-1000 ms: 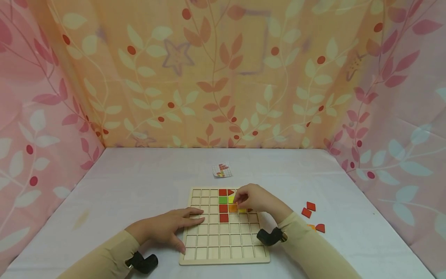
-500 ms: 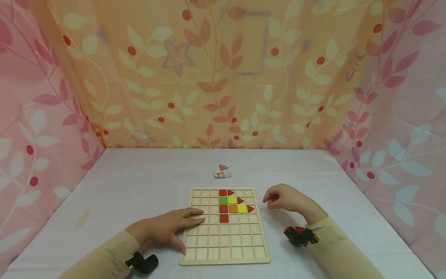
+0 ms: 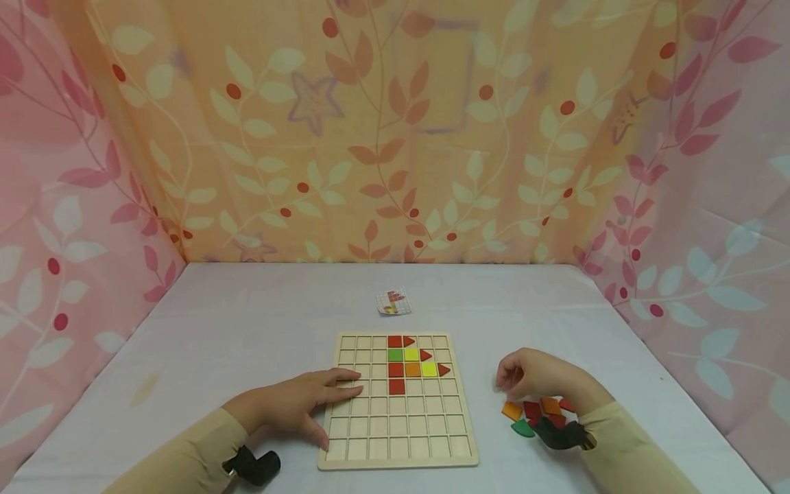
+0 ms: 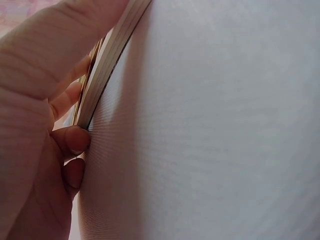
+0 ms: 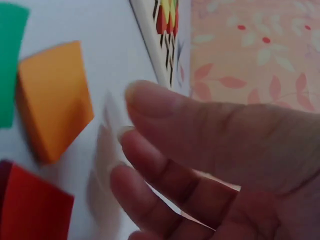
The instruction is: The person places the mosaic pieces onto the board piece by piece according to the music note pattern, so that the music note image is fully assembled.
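A wooden grid board (image 3: pixel 370 439) lies on the table. Flat tiles fill some upper cells: a green square (image 3: pixel 395 355), an orange square (image 3: pixel 412 370), yellow squares, red squares and small red triangles. My left hand (image 3: pixel 296 401) rests on the board's left side, fingers spread over its edge; the left wrist view shows fingers against that edge (image 4: pixel 107 70). To the right of the board, my right hand (image 3: pixel 540 372) hovers beside the loose tiles, fingers loosely bent. Between its thumb and fingers nothing shows in the right wrist view. Nearest it are an orange tile (image 5: pixel 57 100) and a red tile (image 5: pixel 37 205).
Loose tiles form a small pile, with a green curved piece (image 3: pixel 523 428) at its front and a red one (image 3: pixel 532 410) behind; the right wrist camera (image 3: pixel 560 433) covers some. A printed pattern card (image 3: pixel 393 302) lies beyond the board. Patterned cloth (image 3: pixel 382 137) encloses the table.
My right hand has left the tiles on the board and moved right, then down towards the loose pile. The red triangles it covered now show. My left hand stays put.
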### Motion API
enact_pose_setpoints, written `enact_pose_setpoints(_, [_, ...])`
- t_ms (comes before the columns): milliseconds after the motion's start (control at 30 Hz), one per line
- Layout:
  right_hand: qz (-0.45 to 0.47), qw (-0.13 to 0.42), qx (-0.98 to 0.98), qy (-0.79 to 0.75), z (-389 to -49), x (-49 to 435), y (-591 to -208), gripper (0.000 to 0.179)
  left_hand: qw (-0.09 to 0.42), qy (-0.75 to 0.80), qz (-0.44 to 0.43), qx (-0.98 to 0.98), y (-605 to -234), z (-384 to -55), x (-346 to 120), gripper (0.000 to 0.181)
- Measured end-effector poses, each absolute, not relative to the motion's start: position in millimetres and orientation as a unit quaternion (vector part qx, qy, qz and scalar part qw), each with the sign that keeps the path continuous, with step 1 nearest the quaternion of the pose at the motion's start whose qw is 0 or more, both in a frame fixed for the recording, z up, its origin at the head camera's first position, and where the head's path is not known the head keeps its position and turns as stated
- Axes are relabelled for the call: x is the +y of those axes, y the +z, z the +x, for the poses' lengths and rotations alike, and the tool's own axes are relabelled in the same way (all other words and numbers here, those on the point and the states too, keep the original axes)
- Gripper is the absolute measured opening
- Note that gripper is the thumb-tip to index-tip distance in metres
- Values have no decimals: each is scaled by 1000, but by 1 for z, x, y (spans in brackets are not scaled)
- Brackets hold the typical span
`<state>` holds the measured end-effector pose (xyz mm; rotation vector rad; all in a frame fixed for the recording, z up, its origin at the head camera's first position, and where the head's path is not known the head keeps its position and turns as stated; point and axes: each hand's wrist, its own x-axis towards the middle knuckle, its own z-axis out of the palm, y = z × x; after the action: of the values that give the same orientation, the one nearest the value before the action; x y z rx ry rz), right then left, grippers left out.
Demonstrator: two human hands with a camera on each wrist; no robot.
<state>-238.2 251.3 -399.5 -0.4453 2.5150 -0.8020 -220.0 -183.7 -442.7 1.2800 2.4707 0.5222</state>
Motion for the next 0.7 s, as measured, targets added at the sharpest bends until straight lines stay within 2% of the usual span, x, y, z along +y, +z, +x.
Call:
enact_pose_setpoints(233, [-191, 283, 895, -288, -234, 262, -406, 23, 153, 181, 447, 862, -444, -220, -183, 90])
enact_pose_setpoints(700, [-215, 260, 901, -272, -233, 260, -408, 25, 149, 180, 450, 862, -442, -219, -183, 89])
